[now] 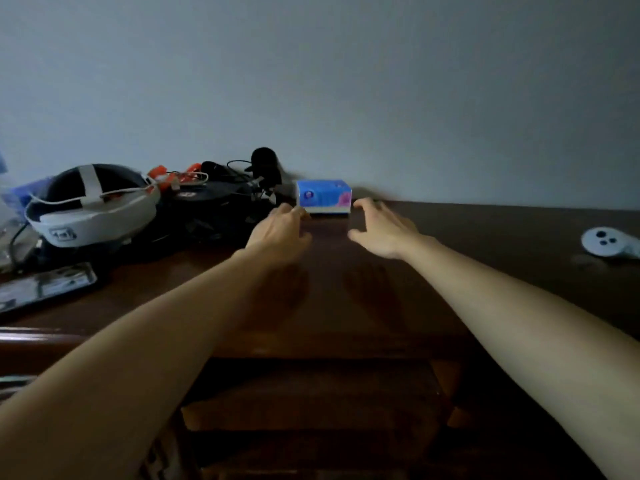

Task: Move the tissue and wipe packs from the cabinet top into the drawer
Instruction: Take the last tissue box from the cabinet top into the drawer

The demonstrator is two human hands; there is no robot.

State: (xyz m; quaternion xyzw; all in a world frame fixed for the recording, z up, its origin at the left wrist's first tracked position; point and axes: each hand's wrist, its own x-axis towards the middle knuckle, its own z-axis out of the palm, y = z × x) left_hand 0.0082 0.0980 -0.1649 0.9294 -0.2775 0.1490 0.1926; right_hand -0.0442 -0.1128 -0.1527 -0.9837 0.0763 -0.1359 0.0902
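While both open hands — left hand point(282, 228), right hand point(379, 230) — flank it, the blue-and-pink tissue pack point(323, 197) sits upright.

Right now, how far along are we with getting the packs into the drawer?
Done: cannot tell; the open drawer below is too dark to see inside. In hand: nothing yet; the left hand and right hand reach for the blue tissue pack by the wall. Left: grip it and lower it into the drawer.

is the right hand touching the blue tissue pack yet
Apart. The head view shows the right hand open beside the blue tissue pack, with a strip of dark cabinet top between its fingertips and the pack's right end.
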